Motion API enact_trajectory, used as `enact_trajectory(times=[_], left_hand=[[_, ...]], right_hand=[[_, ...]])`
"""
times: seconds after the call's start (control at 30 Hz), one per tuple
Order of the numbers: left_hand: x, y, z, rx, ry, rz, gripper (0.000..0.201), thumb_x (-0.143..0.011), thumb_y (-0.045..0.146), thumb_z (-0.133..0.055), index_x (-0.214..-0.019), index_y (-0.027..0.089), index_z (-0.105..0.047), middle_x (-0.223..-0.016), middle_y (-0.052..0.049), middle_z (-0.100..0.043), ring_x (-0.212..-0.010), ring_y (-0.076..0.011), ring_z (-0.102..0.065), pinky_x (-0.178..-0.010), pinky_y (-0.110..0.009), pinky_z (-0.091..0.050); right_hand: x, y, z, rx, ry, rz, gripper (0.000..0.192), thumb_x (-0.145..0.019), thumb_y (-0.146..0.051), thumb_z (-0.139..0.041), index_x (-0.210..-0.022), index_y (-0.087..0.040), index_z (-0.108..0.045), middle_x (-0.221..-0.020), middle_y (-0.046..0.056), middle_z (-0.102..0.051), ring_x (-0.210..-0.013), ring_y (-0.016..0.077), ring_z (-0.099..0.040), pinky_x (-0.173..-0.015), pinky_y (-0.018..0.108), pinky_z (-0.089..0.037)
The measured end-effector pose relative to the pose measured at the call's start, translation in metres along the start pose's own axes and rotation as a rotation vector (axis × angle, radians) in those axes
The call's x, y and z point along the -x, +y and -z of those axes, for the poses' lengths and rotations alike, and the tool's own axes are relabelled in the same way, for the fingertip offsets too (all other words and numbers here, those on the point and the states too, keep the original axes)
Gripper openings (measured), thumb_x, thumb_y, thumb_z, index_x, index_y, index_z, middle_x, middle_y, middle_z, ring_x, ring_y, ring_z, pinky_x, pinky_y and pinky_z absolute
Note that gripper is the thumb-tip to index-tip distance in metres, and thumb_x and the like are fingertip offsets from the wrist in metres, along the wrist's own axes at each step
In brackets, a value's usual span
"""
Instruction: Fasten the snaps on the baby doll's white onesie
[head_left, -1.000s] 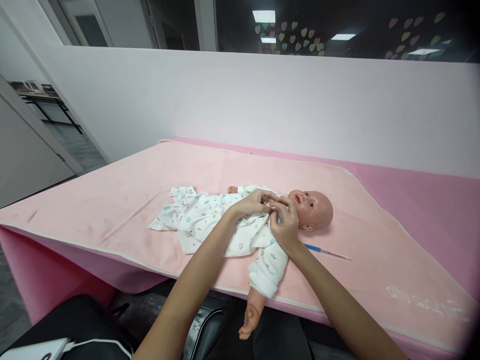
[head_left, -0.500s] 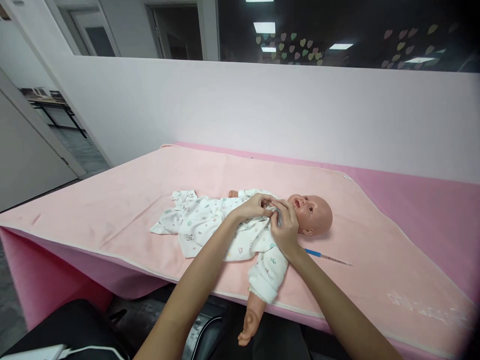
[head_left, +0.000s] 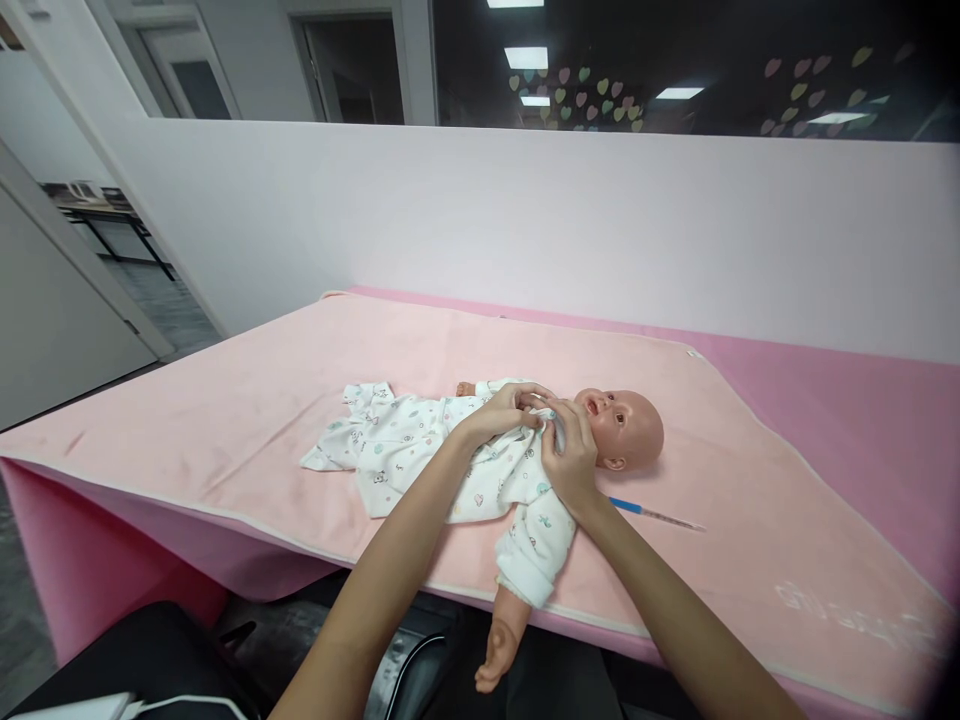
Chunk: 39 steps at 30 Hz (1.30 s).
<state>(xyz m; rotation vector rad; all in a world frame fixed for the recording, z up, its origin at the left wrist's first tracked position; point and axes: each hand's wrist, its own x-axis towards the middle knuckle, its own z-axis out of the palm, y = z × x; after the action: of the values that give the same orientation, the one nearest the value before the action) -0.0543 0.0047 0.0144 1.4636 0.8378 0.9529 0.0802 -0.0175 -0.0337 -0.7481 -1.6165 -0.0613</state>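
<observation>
A baby doll (head_left: 634,425) lies on its back, head to the right, dressed in a white printed romper (head_left: 420,430). At the romper's neckline, my left hand (head_left: 506,413) pinches the cloth near the upper chest. Close beside it, my right hand (head_left: 571,455) has its fingers curled on the collar just below the doll's chin. The fingertips of both hands nearly meet, and they partly hide the cloth between them. A thermometer (head_left: 660,516) with a blue end lies right of my right wrist.
A pale pink blanket (head_left: 247,390) covers the table, over a darker pink cloth (head_left: 840,410). The doll's near arm (head_left: 504,640) hangs over the front edge. Behind stands a white partition (head_left: 525,220) with dark glass above. A black chair seat (head_left: 142,660) is at lower left.
Both hands stay at the collar, with only slight finger shifts; a bit more cloth shows between them. The doll and the thermometer have not moved.
</observation>
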Motion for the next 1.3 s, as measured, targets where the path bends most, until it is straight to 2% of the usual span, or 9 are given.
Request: enact_trajectory(times=[0.37, 0.53, 0.8, 1.03, 1.3], left_hand=[[-0.0006, 0.0008, -0.0018, 0.016, -0.015, -0.011, 0.043, -0.058, 0.005, -0.064, -0.101, 0.012, -0.062, -0.081, -0.004, -0.064, -0.072, -0.0106, -0.058, -0.067, -0.022, -0.044], [0.0011, 0.0055, -0.005, 0.024, -0.025, -0.025, 0.036, -0.061, 0.007, -0.064, -0.097, 0.011, -0.063, -0.083, -0.005, -0.064, -0.073, -0.0107, -0.059, -0.068, -0.022, -0.044], [0.001, 0.0045, -0.0043, 0.006, 0.002, -0.022, 0.034, -0.063, 0.011, -0.068, -0.096, 0.01, -0.061, -0.083, -0.006, -0.064, -0.075, -0.0108, -0.059, -0.072, -0.023, -0.044], [0.0011, 0.0024, -0.0018, 0.028, -0.012, -0.02, 0.035, -0.063, 0.016, -0.071, -0.096, 0.011, -0.061, -0.084, -0.007, -0.065, -0.079, -0.0132, -0.06, -0.077, -0.026, -0.045], [-0.0001, 0.0014, -0.0023, 0.015, 0.012, -0.03, 0.032, -0.062, 0.012, -0.069, -0.093, 0.011, -0.062, -0.082, -0.005, -0.065, -0.078, -0.013, -0.06, -0.077, -0.026, -0.044]], right_hand=[[0.0029, 0.0022, -0.0031, 0.033, 0.064, 0.035, 0.029, -0.085, -0.013, -0.038, -0.106, -0.021, -0.056, -0.099, 0.007, -0.058, -0.096, 0.0167, -0.056, -0.084, 0.037, -0.051], [0.0044, 0.004, -0.0025, 0.046, 0.046, 0.05, 0.031, -0.083, -0.009, -0.04, -0.103, -0.022, -0.059, -0.097, 0.006, -0.058, -0.095, 0.0162, -0.056, -0.085, 0.036, -0.051], [0.0016, 0.0008, -0.002, 0.0, 0.013, -0.012, 0.031, -0.083, -0.009, -0.038, -0.105, -0.02, -0.056, -0.101, 0.007, -0.058, -0.099, 0.0173, -0.054, -0.086, 0.038, -0.049], [-0.001, -0.0022, 0.0006, -0.032, 0.052, -0.012, 0.026, -0.083, -0.011, -0.04, -0.1, -0.02, -0.057, -0.095, 0.006, -0.061, -0.095, 0.0167, -0.056, -0.084, 0.037, -0.05], [-0.0012, -0.0016, 0.0014, -0.05, 0.045, -0.034, 0.025, -0.084, -0.011, -0.04, -0.099, -0.02, -0.057, -0.095, 0.005, -0.061, -0.095, 0.0166, -0.056, -0.084, 0.036, -0.049]])
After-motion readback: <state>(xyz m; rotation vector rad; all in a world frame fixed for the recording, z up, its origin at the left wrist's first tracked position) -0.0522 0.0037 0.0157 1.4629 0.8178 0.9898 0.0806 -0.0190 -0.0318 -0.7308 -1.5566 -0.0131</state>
